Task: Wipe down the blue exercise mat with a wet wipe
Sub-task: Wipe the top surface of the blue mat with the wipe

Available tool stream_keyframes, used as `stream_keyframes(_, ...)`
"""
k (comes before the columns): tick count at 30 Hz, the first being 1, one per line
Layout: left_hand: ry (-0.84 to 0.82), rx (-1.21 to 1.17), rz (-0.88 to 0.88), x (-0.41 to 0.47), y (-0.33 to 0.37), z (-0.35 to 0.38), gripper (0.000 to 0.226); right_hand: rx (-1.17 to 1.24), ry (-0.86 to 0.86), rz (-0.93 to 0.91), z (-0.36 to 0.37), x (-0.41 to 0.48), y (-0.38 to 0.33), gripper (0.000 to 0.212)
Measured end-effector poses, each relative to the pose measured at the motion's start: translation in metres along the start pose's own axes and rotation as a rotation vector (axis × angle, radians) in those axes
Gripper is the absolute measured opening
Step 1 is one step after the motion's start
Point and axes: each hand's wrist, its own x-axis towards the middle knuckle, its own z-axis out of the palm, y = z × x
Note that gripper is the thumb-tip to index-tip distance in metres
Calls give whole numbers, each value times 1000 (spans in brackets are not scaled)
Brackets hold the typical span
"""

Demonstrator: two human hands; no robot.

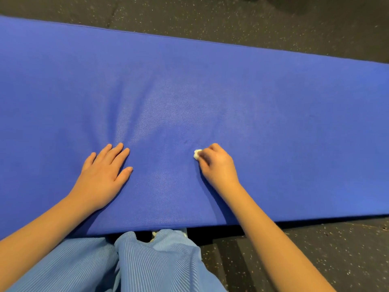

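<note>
Surface: a big blue padded vinyl exercise mat (210,91) lay across the view L to R. It had a grainy skin & a sewn seam along the far edge, & it filled most of the frame.
Room: a dark rubber floor w/ pale speckles (315,260) showed beyond the far edge & at lower R. The mat sat on it.
L hand: the left hand (101,175) was spread flat, palm down on the mat, fingers (117,152) straight & slightly fanned, holding nothing. Creases in the cover ran away from the fingertips.
R hand: the right hand (217,165) was curled, fingertips & thumb pinching a small white crumpled wet wipe (197,154) against the mat.
Wipe spot: on the mat's top, approx mid-view, closer to the near edge than the far one.
Spacing: the hands were apart, w/ bare mat btwn them.
Other: light blue ribbed trousers (157,266) were at bottom centre, knees right at the mat's near edge. Both forearms were bare.
Unclear: small pale bits sat in the dark gap by the knees; couldn't tell what.
In the way: the R hand hid most of the wipe, w/ only a bit sticking out on its L side.
</note>
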Motion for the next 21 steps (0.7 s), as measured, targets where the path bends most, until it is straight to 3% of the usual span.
stream_keyframes(5,-5,12,15,0,1,-4,88,-83,183,348,-2,41,33,15)
stream_keyframes(8,8,9,49,6,-1,-5,85,-66,159,98,8,38,9,5)
stream_keyframes(11,1,-4,80,19,0,-10,84,-75,20,-90,2,42,16,11)
stream_keyframes(13,-36,6,110,28,2,-11,87,-97,54,27,-5,61,33,10)
stream_keyframes(16,-66,16,130,34,2,-6,85,-109,126,342,-4,89,49,16)
stream_keyframes(18,-40,31,139,34,0,-3,78,-104,140,255,5,92,36,14)
stream_keyframes(21,-63,28,153,42,-3,-3,74,-130,30,-84,18,88,24,10)
